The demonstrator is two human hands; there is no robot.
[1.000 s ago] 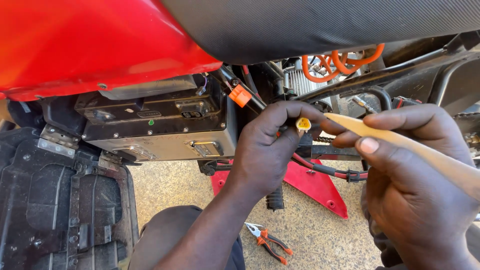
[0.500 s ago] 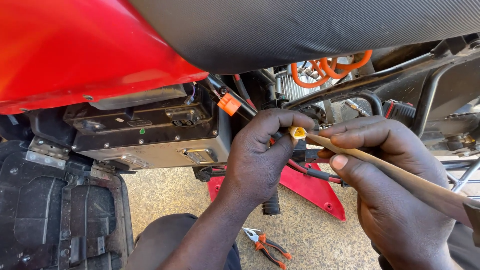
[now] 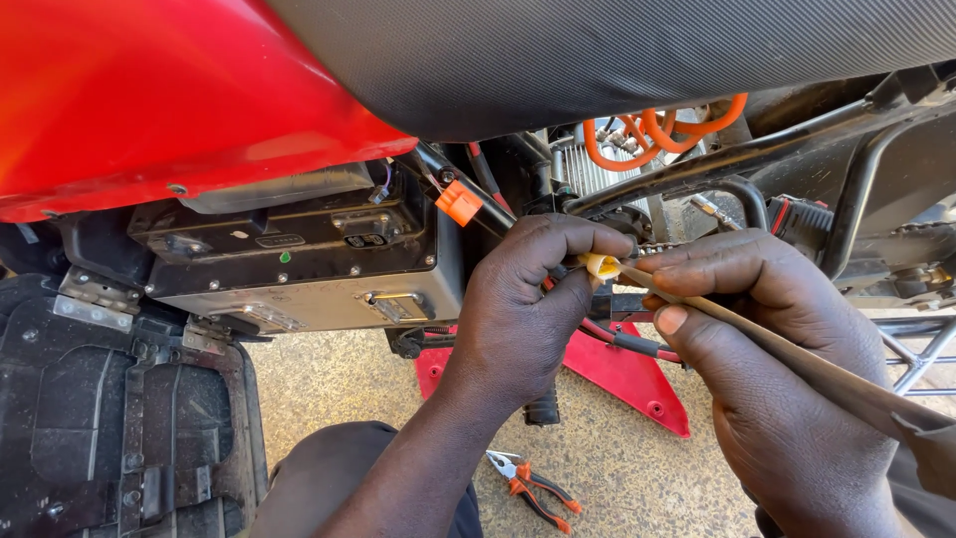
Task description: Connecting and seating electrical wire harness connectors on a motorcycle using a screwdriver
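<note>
Yellow connector (image 3: 600,265), still between both hands' fingertips.

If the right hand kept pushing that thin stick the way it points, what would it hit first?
The right hand aims the thin tan stick up-left; its tip already sits at the small yellow connector pinched by the left hand. Beyond that, probably those fingers, though depth is unclear.

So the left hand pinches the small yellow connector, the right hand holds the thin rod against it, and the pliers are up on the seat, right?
Not quite. The head view shows the pliers lying on the ground below the hands, not on the seat. The rest stands: the left hand pinches the small yellow connector, and the right hand holds the thin rod against it.
</note>
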